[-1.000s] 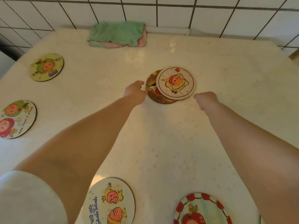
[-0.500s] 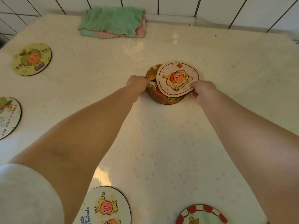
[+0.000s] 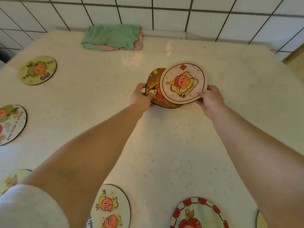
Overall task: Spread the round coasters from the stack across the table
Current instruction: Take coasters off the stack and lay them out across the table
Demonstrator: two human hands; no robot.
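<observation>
At frame centre, the left hand [image 3: 141, 97] pinches the brown coaster [image 3: 156, 89], the right hand [image 3: 211, 100] the pale coaster [image 3: 184, 83] overlapping it. Edge pinches may slip, dropping either onto the bench [image 3: 164, 153].

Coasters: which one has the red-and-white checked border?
The coaster at the table's near edge, below the right forearm. Its rim alternates red and white blocks; the other coasters have plain rims, including the pale one held in both hands.

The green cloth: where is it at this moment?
In the head view, the green cloth lies at the table's far edge against the tiled wall, left of centre.
</observation>
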